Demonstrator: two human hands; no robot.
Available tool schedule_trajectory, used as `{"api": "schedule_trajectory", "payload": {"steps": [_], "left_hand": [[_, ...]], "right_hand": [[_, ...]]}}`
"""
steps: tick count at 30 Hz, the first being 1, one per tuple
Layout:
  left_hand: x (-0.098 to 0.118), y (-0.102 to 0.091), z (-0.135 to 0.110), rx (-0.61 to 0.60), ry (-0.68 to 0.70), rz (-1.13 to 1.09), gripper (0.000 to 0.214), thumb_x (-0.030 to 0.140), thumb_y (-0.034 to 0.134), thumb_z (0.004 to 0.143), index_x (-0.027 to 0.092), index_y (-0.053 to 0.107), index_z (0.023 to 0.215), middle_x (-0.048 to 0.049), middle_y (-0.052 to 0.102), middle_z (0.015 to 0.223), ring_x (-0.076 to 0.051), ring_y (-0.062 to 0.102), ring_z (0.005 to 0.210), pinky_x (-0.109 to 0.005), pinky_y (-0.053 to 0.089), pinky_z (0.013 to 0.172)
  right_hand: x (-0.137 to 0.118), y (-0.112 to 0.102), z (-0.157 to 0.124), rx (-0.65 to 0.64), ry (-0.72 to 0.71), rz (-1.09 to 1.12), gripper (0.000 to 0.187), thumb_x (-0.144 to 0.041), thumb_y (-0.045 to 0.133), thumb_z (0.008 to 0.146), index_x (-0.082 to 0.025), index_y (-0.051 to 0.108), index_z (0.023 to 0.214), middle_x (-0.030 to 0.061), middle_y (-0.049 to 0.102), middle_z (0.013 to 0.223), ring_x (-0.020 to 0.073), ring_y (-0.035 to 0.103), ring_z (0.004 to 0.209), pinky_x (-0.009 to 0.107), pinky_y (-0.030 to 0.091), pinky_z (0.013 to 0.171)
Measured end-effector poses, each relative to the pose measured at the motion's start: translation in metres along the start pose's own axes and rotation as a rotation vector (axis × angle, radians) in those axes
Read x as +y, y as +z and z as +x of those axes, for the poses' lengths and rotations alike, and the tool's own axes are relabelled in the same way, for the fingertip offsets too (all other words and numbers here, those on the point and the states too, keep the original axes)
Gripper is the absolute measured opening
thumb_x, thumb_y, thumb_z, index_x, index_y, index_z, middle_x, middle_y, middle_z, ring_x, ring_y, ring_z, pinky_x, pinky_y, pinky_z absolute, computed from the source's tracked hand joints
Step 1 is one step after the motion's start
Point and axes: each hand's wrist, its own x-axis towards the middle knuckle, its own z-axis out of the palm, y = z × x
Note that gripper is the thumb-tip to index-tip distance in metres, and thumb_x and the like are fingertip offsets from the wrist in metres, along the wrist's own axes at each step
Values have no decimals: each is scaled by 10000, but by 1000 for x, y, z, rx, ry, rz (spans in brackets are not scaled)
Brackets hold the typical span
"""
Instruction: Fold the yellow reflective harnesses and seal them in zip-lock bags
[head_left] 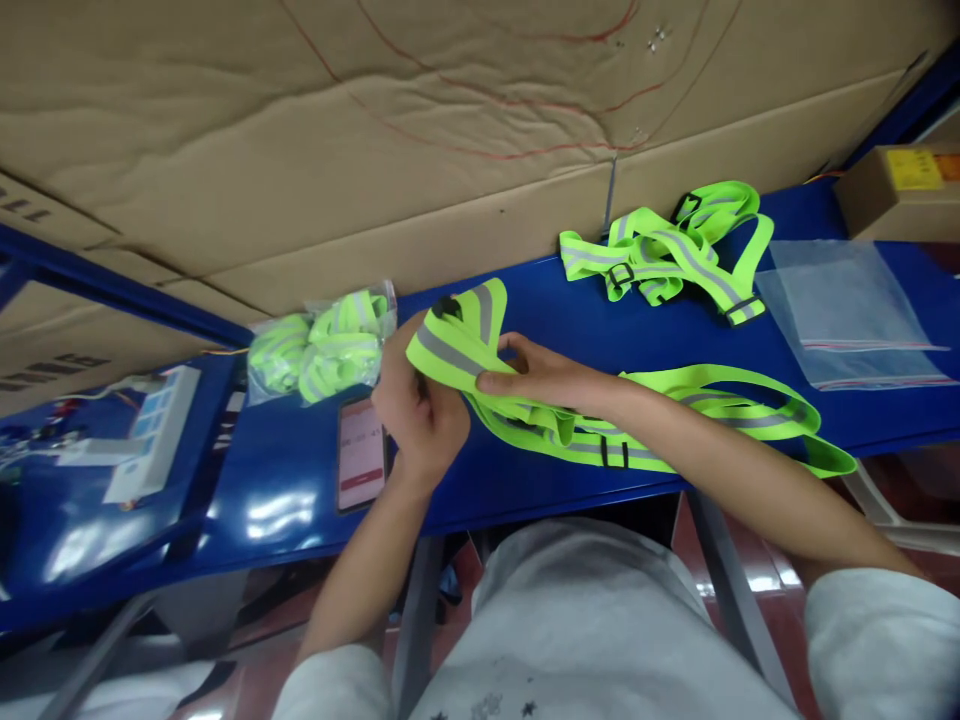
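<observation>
A neon-yellow reflective strap vest [637,425] with grey stripes lies across the blue table [285,480]. My left hand [416,405] is closed around its folded end, near a black buckle. My right hand [547,375] pinches the same folded straps from the right, fingers pressed on the band. The rest of the vest trails to the right along the table's front edge.
Bagged folded vests [322,345] sit at the left. A phone [361,465] lies by my left hand. Another loose vest [667,250] and clear plastic bags [847,310] lie at the right. Cardboard sheets [375,130] stand behind; a power strip [154,430] is far left.
</observation>
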Motion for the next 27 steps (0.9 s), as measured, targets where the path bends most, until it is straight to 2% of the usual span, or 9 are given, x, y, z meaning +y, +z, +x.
{"api": "schedule_trajectory", "payload": {"steps": [2,6,11,15,17,20,24,27], "left_hand": [[0,-1,-3,18,14,-10,294,275,474,1052,273,621,1306,-48,693,1213,-205,678,1159,-374,543,1014],[-1,-4,-4,-15,-8,-56,313,224,461,1051,316,612,1310,-30,676,1223,-215,671,1138,-394,550,989],[-4,2,-2,112,-48,-217,280,256,517,1037,347,610,1286,-21,635,1164,-227,628,1135,-416,505,1029],[0,4,4,118,-201,-288,198,302,548,1031,324,635,1208,-12,644,1081,-198,652,1028,-376,537,959],[0,-1,7,52,-263,-200,184,345,520,1045,291,641,1173,-25,660,1061,-190,656,982,-351,549,903],[-7,-9,10,-105,-328,-147,215,383,523,1042,264,642,1176,-28,692,1016,-183,670,901,-340,556,849],[-21,-11,7,-212,-343,-207,271,350,576,1006,233,638,1242,-30,725,1014,-187,699,927,-336,567,862],[-26,-14,5,-266,-352,-143,322,307,556,1003,212,643,1298,-56,742,1105,-205,702,1011,-342,563,902]], "right_hand": [[0,-1,0,-5,19,-50,692,-603,832,745,-252,628,1306,11,729,1054,148,645,876,216,484,681],[5,-5,0,-168,73,-58,471,-598,820,745,-209,792,1007,6,729,872,135,620,749,223,433,607],[13,-1,2,-225,-4,171,372,-470,897,693,-191,807,922,-5,742,865,120,636,785,216,466,703],[14,2,1,-343,49,365,345,-431,901,715,-187,782,927,-8,743,853,101,629,714,209,482,664],[12,-1,0,-357,75,390,325,-420,894,730,-192,765,922,-18,730,795,94,612,664,201,467,623],[8,-8,0,-294,114,304,298,-393,894,721,-189,767,896,-18,710,720,106,627,689,189,449,614],[4,-15,0,-211,152,142,313,-400,890,699,-201,787,918,-6,730,761,134,650,744,204,461,639],[5,-18,2,-171,128,-2,320,-453,858,721,-215,795,926,-3,758,853,149,656,781,225,468,668]]}}
